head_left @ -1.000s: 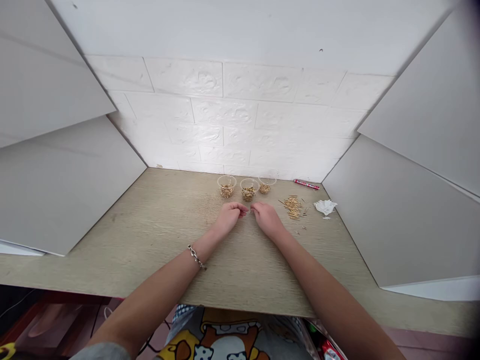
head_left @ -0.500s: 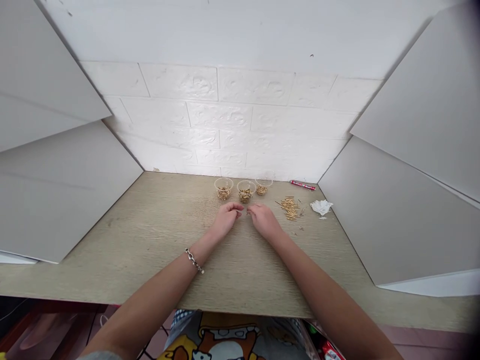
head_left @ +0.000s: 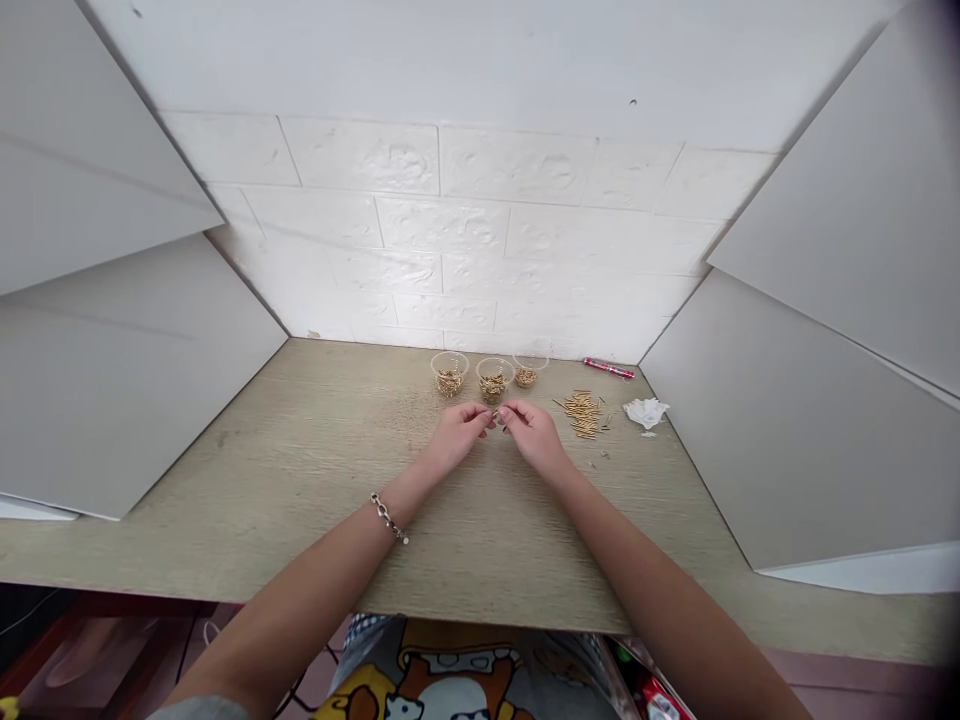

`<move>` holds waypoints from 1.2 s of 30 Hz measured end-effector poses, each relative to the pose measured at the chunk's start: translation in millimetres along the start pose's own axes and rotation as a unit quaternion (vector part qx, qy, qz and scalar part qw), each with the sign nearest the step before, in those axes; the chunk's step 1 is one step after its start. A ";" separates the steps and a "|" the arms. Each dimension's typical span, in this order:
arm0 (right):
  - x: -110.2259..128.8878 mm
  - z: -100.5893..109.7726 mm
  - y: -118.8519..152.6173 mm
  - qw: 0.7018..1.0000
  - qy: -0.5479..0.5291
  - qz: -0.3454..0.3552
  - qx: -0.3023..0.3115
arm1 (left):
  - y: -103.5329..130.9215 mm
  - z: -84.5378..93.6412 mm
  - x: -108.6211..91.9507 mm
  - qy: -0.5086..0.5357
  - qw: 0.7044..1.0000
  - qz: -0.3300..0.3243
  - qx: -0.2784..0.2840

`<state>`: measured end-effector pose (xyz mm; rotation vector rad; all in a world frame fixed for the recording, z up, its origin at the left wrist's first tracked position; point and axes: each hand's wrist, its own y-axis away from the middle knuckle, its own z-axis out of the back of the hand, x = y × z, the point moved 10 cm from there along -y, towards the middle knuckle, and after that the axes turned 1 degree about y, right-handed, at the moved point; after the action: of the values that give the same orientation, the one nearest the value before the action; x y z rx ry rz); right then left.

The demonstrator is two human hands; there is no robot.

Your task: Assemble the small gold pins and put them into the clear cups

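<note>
My left hand (head_left: 459, 435) and my right hand (head_left: 534, 435) meet fingertip to fingertip over the wooden table (head_left: 315, 470), pinching a tiny metal piece (head_left: 498, 420) between them; it is too small to identify. A chain bracelet (head_left: 388, 517) circles my left wrist. Just beyond the fingers stand three clear plastic cups (head_left: 493, 378) holding small brass-coloured parts. A loose pile of thin brass pins (head_left: 581, 412) lies to the right of my right hand.
A crumpled white scrap (head_left: 646, 411) and a red pen-like stick (head_left: 609, 368) lie at the back right. Grey panels (head_left: 112, 390) slant in on both sides, and a white brick-pattern wall (head_left: 465, 250) closes the back.
The hands, slightly apart half a second ago, have come back together with the fingertips touching. The view shifted a little.
</note>
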<state>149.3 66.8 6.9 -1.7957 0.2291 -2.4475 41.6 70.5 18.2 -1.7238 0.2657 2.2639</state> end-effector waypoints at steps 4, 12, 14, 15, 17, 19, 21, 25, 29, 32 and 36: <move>-7.3 -2.6 0.9 0.999 0.020 -0.025 0.001 | -0.3 -1.9 1.8 -0.007 1.000 -0.001 0.005; 14.6 -1.5 6.9 0.990 0.128 0.051 -0.015 | -2.9 -8.5 10.7 -0.040 0.999 -0.013 0.027; 20.8 2.6 7.9 0.980 0.184 0.074 -0.027 | -4.0 -6.7 13.3 -0.048 0.999 -0.016 0.016; 23.7 4.7 8.3 0.971 0.220 0.085 -0.033 | -4.4 -5.4 14.2 -0.050 0.999 -0.018 0.008; 29.0 8.5 8.7 0.948 0.293 0.111 -0.048 | -4.8 -3.0 15.6 -0.050 0.999 -0.017 -0.006; 32.0 10.9 8.3 0.926 0.348 0.131 -0.066 | -4.6 -2.0 16.3 -0.046 0.999 -0.012 -0.012; 30.4 8.7 6.2 0.907 0.392 0.138 -0.069 | -4.3 -1.5 15.7 -0.042 0.999 -0.010 -0.016; 17.5 -6.5 0.2 0.876 0.465 0.125 -0.009 | -3.9 -0.8 13.7 -0.051 0.998 -0.015 -0.019; 24.5 4.0 0.8 0.878 0.455 0.136 -0.064 | -4.4 -0.8 14.3 -0.052 0.998 -0.014 -0.016; 18.6 2.6 -1.0 0.876 0.463 0.124 -0.045 | -4.8 -1.1 15.1 -0.049 0.999 -0.006 -0.013; 9.5 -3.8 -3.3 0.872 0.477 0.108 -0.005 | -4.9 -1.5 15.1 -0.045 0.999 0.001 -0.008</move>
<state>142.8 68.7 15.3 -0.3649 0.4649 -2.9004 40.9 76.3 3.4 -1.6234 0.2293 2.3439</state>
